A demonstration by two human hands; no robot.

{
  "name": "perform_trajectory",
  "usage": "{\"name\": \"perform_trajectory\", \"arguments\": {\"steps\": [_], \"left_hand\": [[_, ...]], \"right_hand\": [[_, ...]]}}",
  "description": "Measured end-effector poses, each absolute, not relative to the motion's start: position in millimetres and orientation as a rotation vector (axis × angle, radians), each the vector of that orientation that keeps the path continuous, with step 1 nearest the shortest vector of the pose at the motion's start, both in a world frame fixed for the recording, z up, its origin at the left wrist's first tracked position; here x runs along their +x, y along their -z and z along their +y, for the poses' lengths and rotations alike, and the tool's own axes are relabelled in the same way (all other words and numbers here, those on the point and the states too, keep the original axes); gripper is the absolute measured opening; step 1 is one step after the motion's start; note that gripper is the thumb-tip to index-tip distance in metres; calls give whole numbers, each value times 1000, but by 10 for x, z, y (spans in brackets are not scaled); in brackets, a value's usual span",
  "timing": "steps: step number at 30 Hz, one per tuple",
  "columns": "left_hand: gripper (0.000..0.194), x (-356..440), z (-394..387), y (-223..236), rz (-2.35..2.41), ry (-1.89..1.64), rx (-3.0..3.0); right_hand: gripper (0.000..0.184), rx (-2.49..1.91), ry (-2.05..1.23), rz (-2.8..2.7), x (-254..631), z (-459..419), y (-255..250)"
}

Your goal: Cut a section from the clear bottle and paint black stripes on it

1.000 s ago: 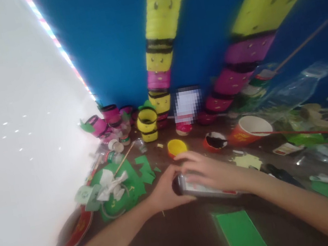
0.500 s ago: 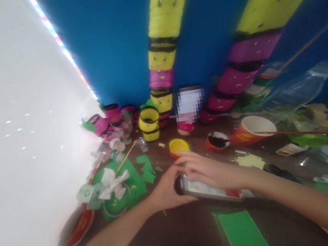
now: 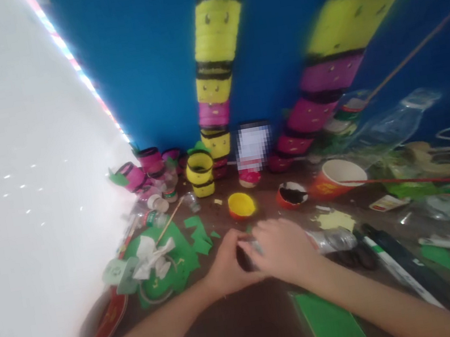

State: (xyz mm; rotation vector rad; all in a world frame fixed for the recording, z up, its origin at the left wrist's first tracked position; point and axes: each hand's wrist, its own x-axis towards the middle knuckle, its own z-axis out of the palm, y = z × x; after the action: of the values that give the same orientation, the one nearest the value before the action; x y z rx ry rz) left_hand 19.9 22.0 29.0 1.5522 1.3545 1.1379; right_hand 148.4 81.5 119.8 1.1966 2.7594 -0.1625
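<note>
My left hand [image 3: 229, 265] is curled round the dark left end of a long thing that looks like a clear plastic bottle [image 3: 337, 239] with a white and red label. Over its middle lies my right hand [image 3: 282, 251], fingers bent down on it and close to the left thumb. Most of the bottle is hidden under the hands. Its ridged clear end sticks out to the right. Just behind the hands stands a small cup of yellow paint [image 3: 241, 206]. A green sheet [image 3: 329, 321] lies in front of the right forearm.
Right of the hands lie a white marker [image 3: 400, 271], black-handled scissors [image 3: 358, 257] and yellow scraps [image 3: 335, 221]. A dark-paint cup [image 3: 292, 195], a large paper cup [image 3: 342, 174] and another clear bottle [image 3: 393, 120] stand behind. Green scraps [image 3: 181, 245] lie left; painted bottle towers [image 3: 215, 84] rise at the back.
My right hand has shifted in toward my left hand and its fingers have bent down. The bottle's clear right end and the marker now show. The view has turned slightly.
</note>
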Motion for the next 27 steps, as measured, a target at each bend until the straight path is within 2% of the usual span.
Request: {"name": "perform_trajectory", "arguments": {"steps": [5, 11, 18, 23, 25, 27], "left_hand": [[52, 210, 228, -239, 1299, -1202, 1548], [58, 198, 219, -210, 1324, -1132, 1525], [60, 187, 208, -208, 1334, -1067, 1499], [60, 154, 203, -250, 1296, -1025, 1531], [61, 159, 201, -266, 1326, -1034, 1519], [60, 179, 194, -293, 1371, -1046, 1525]], "right_hand": [[36, 1276, 204, 2679, 1454, 760, -1226], [34, 1395, 295, 2643, 1516, 799, -1158], [27, 1311, 543, 2673, 1630, 865, -1126], [31, 1218, 701, 2652, 1722, 884, -1196], [35, 1264, 651, 2643, 1741, 861, -1212], [39, 1330, 444, 2684, 1726, 808, -1201]]}}
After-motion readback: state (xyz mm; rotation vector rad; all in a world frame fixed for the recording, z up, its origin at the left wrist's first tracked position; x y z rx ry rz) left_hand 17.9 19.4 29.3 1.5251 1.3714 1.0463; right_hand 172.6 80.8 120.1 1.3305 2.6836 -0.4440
